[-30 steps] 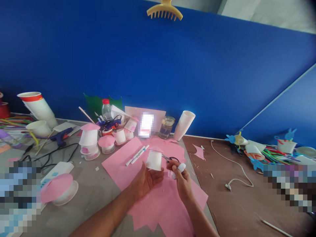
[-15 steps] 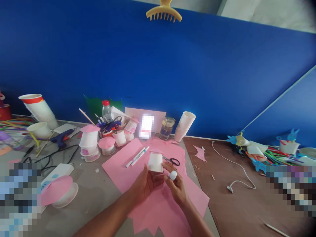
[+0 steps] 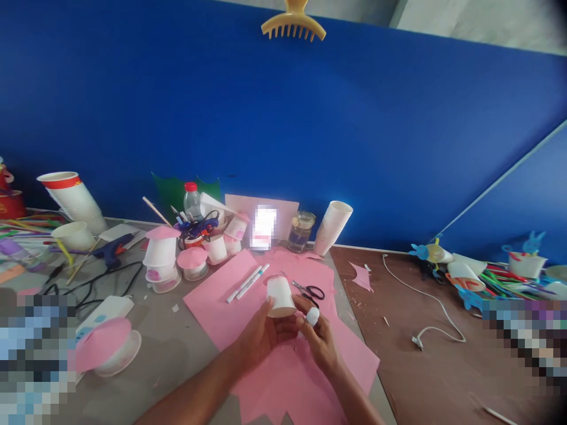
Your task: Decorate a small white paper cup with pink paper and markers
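Note:
A white paper cup (image 3: 280, 295) is held in my left hand (image 3: 261, 335), thumb on its near left side and fingers beneath. Its wider rim faces down towards me, and a bit of pink shows at its far end. My right hand (image 3: 321, 339) is closed around a small tube with a rounded white end (image 3: 312, 316); most of the tube is hidden. Fingers of that hand also reach the cup's right side. Under both hands lie sheets of pink paper (image 3: 301, 378). Black-handled scissors (image 3: 315, 291) rest just beyond the right hand.
Two white markers (image 3: 248, 283) lie on the pink paper. Pink-topped cup pieces (image 3: 160, 251) stand at left, near a glue gun (image 3: 114, 251) and power strip (image 3: 106, 316). A glass jar (image 3: 301, 233) and stacked cups (image 3: 334, 227) stand behind. A white cable (image 3: 436, 295) crosses the brown surface.
The cup has tipped slightly and shifted a little right and nearer, so more of its rim shows. Both hands keep their holds. The whole view has shifted slightly.

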Available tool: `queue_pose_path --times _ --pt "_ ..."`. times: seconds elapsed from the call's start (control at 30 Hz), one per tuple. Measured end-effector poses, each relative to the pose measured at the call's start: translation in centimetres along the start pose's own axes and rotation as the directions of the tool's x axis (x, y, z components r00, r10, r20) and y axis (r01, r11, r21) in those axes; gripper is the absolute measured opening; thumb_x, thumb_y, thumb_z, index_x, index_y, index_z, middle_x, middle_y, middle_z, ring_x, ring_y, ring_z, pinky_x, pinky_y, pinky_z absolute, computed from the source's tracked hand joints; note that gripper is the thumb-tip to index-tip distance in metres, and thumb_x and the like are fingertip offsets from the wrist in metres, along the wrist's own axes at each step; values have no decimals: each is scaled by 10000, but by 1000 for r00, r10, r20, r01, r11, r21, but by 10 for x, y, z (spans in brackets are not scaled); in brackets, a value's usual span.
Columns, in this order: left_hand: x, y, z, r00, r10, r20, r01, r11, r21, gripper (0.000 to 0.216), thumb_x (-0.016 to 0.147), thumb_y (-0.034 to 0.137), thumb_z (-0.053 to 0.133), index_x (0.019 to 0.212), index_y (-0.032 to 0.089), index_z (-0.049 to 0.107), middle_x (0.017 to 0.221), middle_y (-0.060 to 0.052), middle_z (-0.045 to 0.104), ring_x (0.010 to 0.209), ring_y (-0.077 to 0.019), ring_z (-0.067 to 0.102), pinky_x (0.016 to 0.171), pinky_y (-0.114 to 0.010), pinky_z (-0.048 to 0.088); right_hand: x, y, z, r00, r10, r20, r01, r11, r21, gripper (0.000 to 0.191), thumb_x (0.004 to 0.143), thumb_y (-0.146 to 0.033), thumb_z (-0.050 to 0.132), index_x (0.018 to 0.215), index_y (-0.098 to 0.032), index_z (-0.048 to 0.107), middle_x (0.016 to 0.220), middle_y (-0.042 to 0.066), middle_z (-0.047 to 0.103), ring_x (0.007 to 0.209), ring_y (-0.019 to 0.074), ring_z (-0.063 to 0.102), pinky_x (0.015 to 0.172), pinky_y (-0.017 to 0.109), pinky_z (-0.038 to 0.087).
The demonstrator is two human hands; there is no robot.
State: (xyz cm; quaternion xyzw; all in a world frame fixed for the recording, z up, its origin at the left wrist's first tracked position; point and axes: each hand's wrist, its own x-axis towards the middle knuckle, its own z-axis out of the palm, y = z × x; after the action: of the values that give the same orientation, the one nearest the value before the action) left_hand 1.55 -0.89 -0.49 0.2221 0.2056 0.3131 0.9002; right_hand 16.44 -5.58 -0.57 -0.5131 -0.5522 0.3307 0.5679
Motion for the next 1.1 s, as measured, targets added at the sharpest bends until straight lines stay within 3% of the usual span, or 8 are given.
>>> queue_pose_path --times 0.17,0.27,0.4,0.77,1.0,1.1 --pt "0 2 1 998 -55 -19 56 998 20 673 856 625 392 936 22 679 833 -156 692 752 -217 646 756 -350 477 1 -2 -2 984 80 -159 -72 996 54 297 801 -460 622 939 -212 709 958 80 709 902 262 646 771 379 531" --pt "0 2 3 995 -86 -44 88 996 26 695 840 650 389 889 21 679 805 -153 689 701 -214 643 711 -347 476 3 -3 -5 966 159 -205 -131 981 146 316 792 -477 626 921 -196 692 821 64 703 747 217 645 650 326 519" --pt "0 3 5 995 -92 -27 92 996 14 685 846 637 391 896 14 673 796 -153 689 685 -215 645 699 -348 472 5 -6 -5 960 210 -184 -158 952 261 323 796 -483 621 910 -184 664 703 35 668 618 164 600 573 282 478" --pt "-3 7 7 993 -108 -36 108 994 7 723 832 670 367 854 19 681 779 -158 697 694 -216 648 713 -335 468 2 -12 -1 951 288 -109 -246 923 298 374 791 -518 617 911 -164 626 583 -2 599 535 141 550 538 268 443" --pt "-4 5 6 1000 -8 -19 10 995 101 650 835 626 417 872 35 684 804 -153 691 741 -215 635 747 -346 475 2 -1 -1 951 287 -116 -241 922 304 402 785 -536 620 906 -152 618 595 4 589 551 139 535 542 263 426" --pt "-5 3 4 993 115 3 -113 970 216 545 844 566 470 940 64 660 842 -143 688 811 -232 634 809 -381 471 1 -1 -1 959 255 -120 -209 929 306 384 801 -524 603 913 -157 618 579 -4 581 540 132 524 535 255 413"
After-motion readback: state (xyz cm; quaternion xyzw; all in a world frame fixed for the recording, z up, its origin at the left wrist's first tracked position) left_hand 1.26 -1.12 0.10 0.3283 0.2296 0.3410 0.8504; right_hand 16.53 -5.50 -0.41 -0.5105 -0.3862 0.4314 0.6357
